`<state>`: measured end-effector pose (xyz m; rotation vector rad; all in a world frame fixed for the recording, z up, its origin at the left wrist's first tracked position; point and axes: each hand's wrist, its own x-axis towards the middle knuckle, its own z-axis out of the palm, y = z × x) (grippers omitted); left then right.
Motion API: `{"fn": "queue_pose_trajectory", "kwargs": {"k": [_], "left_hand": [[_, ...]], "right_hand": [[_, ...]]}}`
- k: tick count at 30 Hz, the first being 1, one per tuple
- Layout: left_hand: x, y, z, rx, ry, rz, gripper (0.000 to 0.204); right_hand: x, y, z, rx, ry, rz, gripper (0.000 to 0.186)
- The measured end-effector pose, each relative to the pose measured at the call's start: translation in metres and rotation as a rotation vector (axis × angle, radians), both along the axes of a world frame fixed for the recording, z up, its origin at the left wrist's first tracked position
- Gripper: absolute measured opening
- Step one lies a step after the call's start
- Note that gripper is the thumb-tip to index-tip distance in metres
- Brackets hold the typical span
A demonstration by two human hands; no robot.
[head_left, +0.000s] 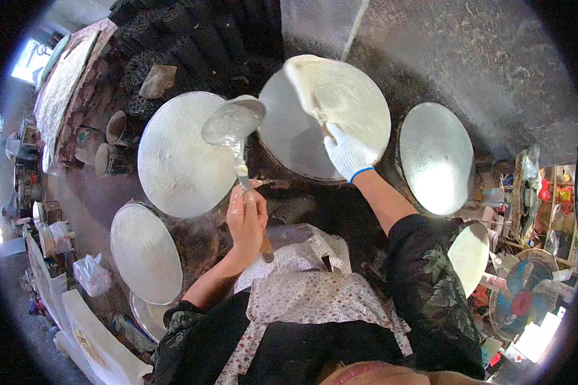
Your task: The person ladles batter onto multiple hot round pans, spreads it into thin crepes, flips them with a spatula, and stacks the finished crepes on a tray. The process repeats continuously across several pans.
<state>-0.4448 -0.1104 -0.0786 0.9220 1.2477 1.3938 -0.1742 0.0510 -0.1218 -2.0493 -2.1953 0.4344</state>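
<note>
My bare left hand (245, 215) is closed around the handle of a metal ladle (234, 119). The ladle's round bowl is wet with pale batter and hangs over the right edge of a round griddle (180, 154) covered by a white layer. My right hand (348, 153), in a white knit glove with a blue cuff, grips a brown-handled tool (322, 117); its working end is hard to make out. The tool meets a pale, thin sheet of batter (347, 90) on the far middle griddle (277, 115). Bare grey metal shows on that griddle's left and near parts.
A shiny bare griddle (435, 160) stands at the right, with a pale one (467, 256) nearer me. Another coated griddle (146, 253) lies at the left. Further out are cups (106, 159), a plastic bag (92, 274) and a fan (523, 295). A dark wall (469, 58) rises behind.
</note>
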Motion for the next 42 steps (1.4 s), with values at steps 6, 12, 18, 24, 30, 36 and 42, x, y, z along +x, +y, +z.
{"fn": "queue_pose_trajectory", "kwargs": {"k": [6, 12, 18, 24, 30, 36, 42], "left_hand": [[0.04, -0.025, 0.0, -0.018, -0.037, 0.158, 0.025], [0.09, -0.04, 0.003, -0.043, -0.034, 0.214, 0.025], [0.108, -0.054, 0.001, -0.082, -0.041, 0.323, 0.025], [0.123, -0.061, 0.001, -0.089, -0.043, 0.346, 0.026], [0.128, -0.081, 0.0, -0.202, 0.006, 0.353, 0.025], [0.128, -0.093, -0.014, -0.282, -0.056, 0.38, 0.024], [0.096, -0.047, -0.02, -0.192, 0.289, 0.384, 0.026]], "right_hand": [[0.054, -0.001, 0.022, 0.019, 0.094, -0.243, 0.046], [0.066, 0.0, 0.022, -0.058, -0.042, 0.323, 0.046], [0.119, 0.01, 0.034, 0.059, -0.016, 0.079, 0.048], [0.12, 0.027, 0.016, -0.077, 0.203, 0.469, 0.047], [0.138, 0.045, 0.015, 0.024, 0.079, 0.1, 0.048], [0.125, 0.069, 0.017, -0.236, 0.378, 0.529, 0.044], [0.125, 0.091, 0.014, -0.186, 0.444, 0.122, 0.044]]}}
